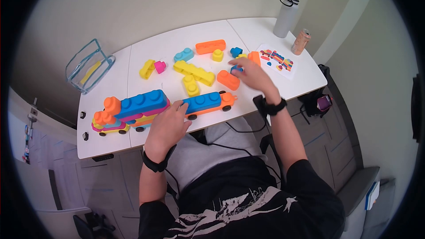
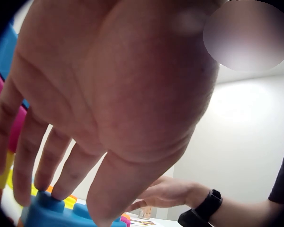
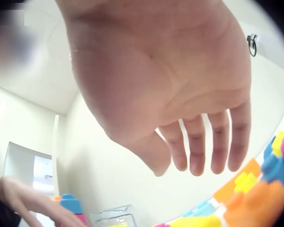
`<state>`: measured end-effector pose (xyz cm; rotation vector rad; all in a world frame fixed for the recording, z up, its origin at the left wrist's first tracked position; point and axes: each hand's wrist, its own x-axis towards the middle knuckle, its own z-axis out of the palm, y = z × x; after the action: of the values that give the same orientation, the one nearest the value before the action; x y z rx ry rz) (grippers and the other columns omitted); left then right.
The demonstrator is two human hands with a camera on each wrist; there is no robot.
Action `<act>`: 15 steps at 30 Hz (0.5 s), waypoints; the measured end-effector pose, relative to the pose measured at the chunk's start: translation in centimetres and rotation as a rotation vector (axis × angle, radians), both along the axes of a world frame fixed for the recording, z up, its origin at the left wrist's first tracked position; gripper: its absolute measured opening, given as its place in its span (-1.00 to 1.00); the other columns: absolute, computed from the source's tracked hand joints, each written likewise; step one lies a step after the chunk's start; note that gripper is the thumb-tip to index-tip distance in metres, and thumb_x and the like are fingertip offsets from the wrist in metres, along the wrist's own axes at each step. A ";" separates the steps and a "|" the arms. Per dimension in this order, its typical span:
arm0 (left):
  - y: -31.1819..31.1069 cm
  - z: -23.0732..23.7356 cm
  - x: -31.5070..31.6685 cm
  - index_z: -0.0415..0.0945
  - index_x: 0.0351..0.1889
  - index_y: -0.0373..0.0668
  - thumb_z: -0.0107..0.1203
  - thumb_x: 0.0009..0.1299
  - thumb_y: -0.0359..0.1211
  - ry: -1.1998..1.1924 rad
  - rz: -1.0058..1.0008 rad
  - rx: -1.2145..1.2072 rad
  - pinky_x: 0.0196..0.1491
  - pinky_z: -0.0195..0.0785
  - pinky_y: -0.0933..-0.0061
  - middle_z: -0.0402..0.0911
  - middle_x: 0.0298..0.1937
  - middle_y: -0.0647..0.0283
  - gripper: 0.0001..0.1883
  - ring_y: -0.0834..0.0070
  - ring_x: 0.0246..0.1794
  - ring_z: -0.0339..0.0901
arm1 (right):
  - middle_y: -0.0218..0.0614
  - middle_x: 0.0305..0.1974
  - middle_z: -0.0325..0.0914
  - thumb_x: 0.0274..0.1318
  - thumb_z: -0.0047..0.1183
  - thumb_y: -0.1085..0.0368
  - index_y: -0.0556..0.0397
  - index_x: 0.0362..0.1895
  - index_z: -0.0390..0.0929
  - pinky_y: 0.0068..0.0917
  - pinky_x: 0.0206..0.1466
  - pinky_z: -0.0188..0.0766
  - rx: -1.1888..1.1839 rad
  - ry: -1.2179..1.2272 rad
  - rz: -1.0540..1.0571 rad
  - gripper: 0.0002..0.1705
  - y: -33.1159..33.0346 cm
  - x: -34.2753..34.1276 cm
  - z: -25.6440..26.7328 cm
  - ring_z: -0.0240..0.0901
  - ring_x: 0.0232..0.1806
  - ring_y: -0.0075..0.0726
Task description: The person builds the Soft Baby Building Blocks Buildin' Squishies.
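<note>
A train of toy building blocks stands along the table's front edge. Its right car is a long blue block (image 1: pixel 206 101) on an orange wheeled base (image 1: pixel 217 109). My left hand (image 1: pixel 166 126) lies at the left end of this car, fingers extended and fingertips touching the blue studs (image 2: pixel 49 201). Left of it, another blue block (image 1: pixel 144 102) tops a stacked car, with orange blocks (image 1: pixel 105 117) on the front car. My right hand (image 1: pixel 254 79) hovers with relaxed fingers and nothing in its grasp. Beneath its fingertips are a small blue block (image 1: pixel 237 69) and an orange block (image 1: pixel 228 80).
Several loose blocks lie mid-table, including a long yellow one (image 1: pixel 195 72) and a long orange one (image 1: pixel 210 47). A picture sheet (image 1: pixel 279 61), a can (image 1: pixel 301 42) and a bottle (image 1: pixel 284 20) are at the right. A clear zip bag (image 1: pixel 90 68) stands at the left.
</note>
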<state>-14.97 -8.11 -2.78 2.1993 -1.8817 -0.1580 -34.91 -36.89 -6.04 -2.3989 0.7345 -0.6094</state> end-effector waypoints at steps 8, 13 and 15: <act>0.5 0.4 -0.1 0.50 0.41 -0.21 0.37 0.42 -0.30 0.009 -0.024 -0.021 0.33 0.52 0.12 0.57 0.42 0.05 -0.40 0.08 0.38 0.57 | -0.15 0.23 0.65 0.16 0.35 0.32 -0.08 0.25 0.67 -0.12 0.26 0.60 -0.198 0.349 -0.277 -0.48 -8.8 2.3 -2.8 0.62 0.24 0.05; 0.6 0.6 -0.1 0.50 0.40 -0.23 0.37 0.42 -0.32 0.016 -0.047 -0.063 0.35 0.50 0.13 0.54 0.44 0.03 -0.41 0.04 0.39 0.55 | -0.15 0.20 0.62 0.18 0.28 0.38 -0.19 0.14 0.69 -0.07 0.18 0.65 -0.240 0.416 -0.279 -0.58 -9.3 3.4 -3.2 0.62 0.26 0.00; 0.5 0.8 -0.2 0.50 0.40 -0.23 0.36 0.43 -0.33 0.017 -0.068 -0.089 0.36 0.49 0.14 0.53 0.45 0.03 -0.42 0.03 0.40 0.54 | -0.14 0.11 0.61 0.17 0.24 0.42 -0.15 0.06 0.69 -0.08 0.12 0.66 -0.311 0.349 -0.316 -0.65 -9.0 3.7 -3.7 0.63 0.18 0.05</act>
<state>-15.21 -7.63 -1.93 2.0717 -1.9168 -0.1026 -31.17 -45.92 -9.75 -2.7371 1.2657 -0.4558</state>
